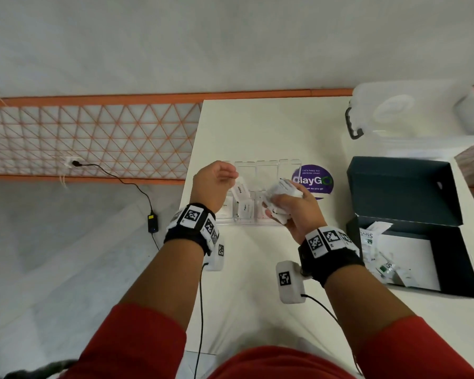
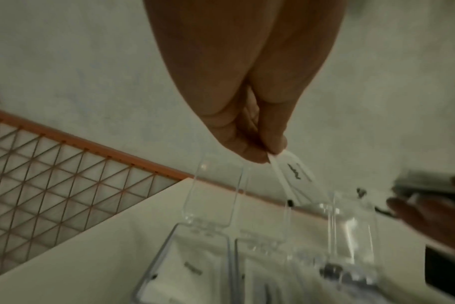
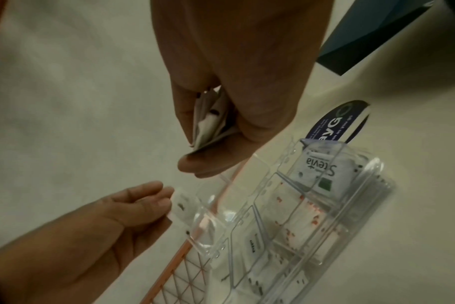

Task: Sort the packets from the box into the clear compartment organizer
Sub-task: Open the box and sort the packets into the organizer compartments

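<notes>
White rectangular table [image 1: 257, 132] across the frame's right half. At three o'clock on it, open dark cardboard box [image 1: 449, 258] with loose white paper packets [image 1: 381, 261] inside. At centre, clear plastic compartment organizer [image 1: 260, 206], partly filled. Just above its nine o'clock end, left hand [image 1: 214, 184] pinching one small white packet [image 1: 241, 188]. Over its three o'clock end, right hand [image 1: 296, 212] curled around a bunch of white packets [image 1: 281, 194].
</notes>
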A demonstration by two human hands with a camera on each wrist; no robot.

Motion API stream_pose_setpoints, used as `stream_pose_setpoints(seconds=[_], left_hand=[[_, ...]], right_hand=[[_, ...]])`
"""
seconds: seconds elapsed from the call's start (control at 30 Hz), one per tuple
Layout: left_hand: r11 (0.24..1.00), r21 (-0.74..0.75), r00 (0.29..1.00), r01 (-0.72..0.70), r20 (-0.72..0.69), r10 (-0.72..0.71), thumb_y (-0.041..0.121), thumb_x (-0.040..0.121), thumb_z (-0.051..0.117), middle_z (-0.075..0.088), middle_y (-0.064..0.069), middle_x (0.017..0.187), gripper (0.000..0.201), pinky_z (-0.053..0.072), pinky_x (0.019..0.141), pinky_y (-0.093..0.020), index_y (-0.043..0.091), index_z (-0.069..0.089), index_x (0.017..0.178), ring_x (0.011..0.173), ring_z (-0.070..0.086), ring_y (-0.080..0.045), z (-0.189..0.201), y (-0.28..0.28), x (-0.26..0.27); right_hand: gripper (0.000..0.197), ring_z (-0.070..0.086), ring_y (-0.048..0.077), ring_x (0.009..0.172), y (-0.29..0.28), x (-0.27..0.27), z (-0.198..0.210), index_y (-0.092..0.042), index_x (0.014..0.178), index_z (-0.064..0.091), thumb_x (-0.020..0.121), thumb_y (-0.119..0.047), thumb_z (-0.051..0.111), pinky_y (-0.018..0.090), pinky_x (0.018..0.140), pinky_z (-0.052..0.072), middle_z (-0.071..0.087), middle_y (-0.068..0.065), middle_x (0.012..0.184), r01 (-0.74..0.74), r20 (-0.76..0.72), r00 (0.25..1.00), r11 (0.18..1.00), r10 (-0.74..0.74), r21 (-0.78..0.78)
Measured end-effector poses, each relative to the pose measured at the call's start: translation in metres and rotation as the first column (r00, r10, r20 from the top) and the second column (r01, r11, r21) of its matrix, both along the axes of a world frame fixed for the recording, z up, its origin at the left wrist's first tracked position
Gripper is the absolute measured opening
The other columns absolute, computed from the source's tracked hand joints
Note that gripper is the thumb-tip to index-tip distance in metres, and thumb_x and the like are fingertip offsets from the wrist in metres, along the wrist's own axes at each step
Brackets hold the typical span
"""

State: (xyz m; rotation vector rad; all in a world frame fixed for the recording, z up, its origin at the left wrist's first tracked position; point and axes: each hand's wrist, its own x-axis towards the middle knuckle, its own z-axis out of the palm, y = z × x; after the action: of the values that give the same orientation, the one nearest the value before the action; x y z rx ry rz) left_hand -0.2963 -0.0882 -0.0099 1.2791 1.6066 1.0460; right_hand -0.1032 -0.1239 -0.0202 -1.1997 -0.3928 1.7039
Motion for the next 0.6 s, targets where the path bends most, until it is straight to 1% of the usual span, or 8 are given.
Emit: stream_pose_setpoints(seconds=[0.1, 0.23, 0.3, 0.37, 0.43, 0.47, 0.53, 0.6], left_hand=[[0.994, -0.066, 0.986, 0.082, -0.139, -0.091, -0.013, 0.081, 0.059, 0.072, -0.006, 0.087, 0.025, 0.055, 0.078, -0.018, 0.01, 0.067, 0.089, 0.084, 0.069, -0.016, -0.017, 0.005, 0.007], [0.971, -0.144, 0.926, 0.189, -0.304, -0.225, -0.011, 0.082, 0.056, 0.071, -0.004, 0.088, 0.028, 0.056, 0.083, -0.033, 0.013, 0.068, 0.087, 0.084, 0.068, -0.018, -0.042, 0.007, 0.021], [0.96, -0.163, 0.882, 0.226, -0.385, -0.273, -0.009, 0.085, 0.053, 0.071, -0.004, 0.092, 0.028, 0.056, 0.081, -0.033, 0.013, 0.069, 0.091, 0.086, 0.067, -0.019, -0.05, 0.008, 0.026], [0.958, -0.165, 0.845, 0.233, -0.454, -0.283, -0.007, 0.087, 0.051, 0.07, -0.004, 0.098, 0.028, 0.054, 0.079, -0.029, 0.014, 0.068, 0.096, 0.089, 0.065, -0.019, -0.055, 0.009, 0.028], [0.978, -0.104, 0.851, 0.182, -0.481, -0.21, -0.002, 0.09, 0.054, 0.069, -0.003, 0.1, 0.023, 0.051, 0.079, -0.025, 0.013, 0.068, 0.098, 0.091, 0.064, -0.017, -0.053, 0.009, 0.03], [0.989, -0.055, 0.882, 0.139, -0.448, -0.148, 0.001, 0.09, 0.056, 0.07, 0.0, 0.097, 0.019, 0.05, 0.078, -0.021, 0.014, 0.068, 0.096, 0.09, 0.064, -0.016, -0.05, 0.009, 0.03], [0.996, -0.042, 0.966, 0.08, -0.244, -0.088, 0.015, 0.088, 0.063, 0.07, 0.007, 0.087, 0.011, 0.051, 0.073, -0.019, 0.024, 0.068, 0.085, 0.083, 0.066, -0.014, -0.039, 0.007, 0.031], [0.977, -0.126, 0.984, 0.172, -0.026, -0.176, 0.031, 0.081, 0.071, 0.07, 0.008, 0.082, 0.003, 0.054, 0.07, -0.024, 0.031, 0.069, 0.083, 0.075, 0.067, -0.011, -0.027, 0.003, 0.034]], right_hand=[[0.053, 0.073, 0.037, 0.082, 0.003, 0.008, -0.005, -0.006, 0.129, 0.056, 0.082, 0.016, 0.065, 0.036, 0.062, 0.059, 0.068, 0.026, 0.115, 0.032, 0.004, 0.999, 0.999, -0.032, -0.028], [0.052, 0.074, 0.038, 0.082, 0.002, 0.011, -0.008, -0.005, 0.127, 0.056, 0.081, 0.015, 0.067, 0.036, 0.062, 0.058, 0.069, 0.028, 0.113, 0.022, -0.001, 1.0, 1.0, -0.022, -0.016], [0.05, 0.074, 0.037, 0.083, 0.0, 0.011, -0.01, -0.008, 0.123, 0.059, 0.079, 0.015, 0.068, 0.037, 0.063, 0.059, 0.071, 0.025, 0.109, 0.01, -0.005, 1.0, 1.0, -0.01, -0.007], [0.049, 0.075, 0.035, 0.085, -0.002, 0.012, -0.012, -0.012, 0.118, 0.062, 0.078, 0.015, 0.069, 0.039, 0.065, 0.059, 0.072, 0.02, 0.107, -0.007, 0.004, 1.0, 1.0, 0.007, -0.003], [0.049, 0.075, 0.032, 0.084, -0.004, 0.013, -0.014, -0.013, 0.117, 0.063, 0.078, 0.015, 0.069, 0.041, 0.066, 0.059, 0.072, 0.017, 0.105, -0.032, 0.015, 0.999, 0.999, 0.032, 0.004], [0.049, 0.075, 0.031, 0.084, -0.004, 0.012, -0.014, -0.012, 0.118, 0.062, 0.077, 0.016, 0.07, 0.042, 0.067, 0.059, 0.073, 0.016, 0.104, -0.045, 0.02, 0.999, 0.999, 0.044, 0.008], [0.05, 0.075, 0.032, 0.082, -0.004, 0.012, -0.014, -0.009, 0.119, 0.062, 0.077, 0.017, 0.07, 0.044, 0.067, 0.06, 0.073, 0.017, 0.101, -0.07, 0.034, 0.997, 0.997, 0.069, 0.021], [0.051, 0.073, 0.035, 0.082, -0.005, 0.01, -0.013, -0.007, 0.12, 0.061, 0.077, 0.017, 0.071, 0.047, 0.071, 0.06, 0.072, 0.021, 0.101, -0.099, 0.058, 0.994, 0.994, 0.096, 0.042]])
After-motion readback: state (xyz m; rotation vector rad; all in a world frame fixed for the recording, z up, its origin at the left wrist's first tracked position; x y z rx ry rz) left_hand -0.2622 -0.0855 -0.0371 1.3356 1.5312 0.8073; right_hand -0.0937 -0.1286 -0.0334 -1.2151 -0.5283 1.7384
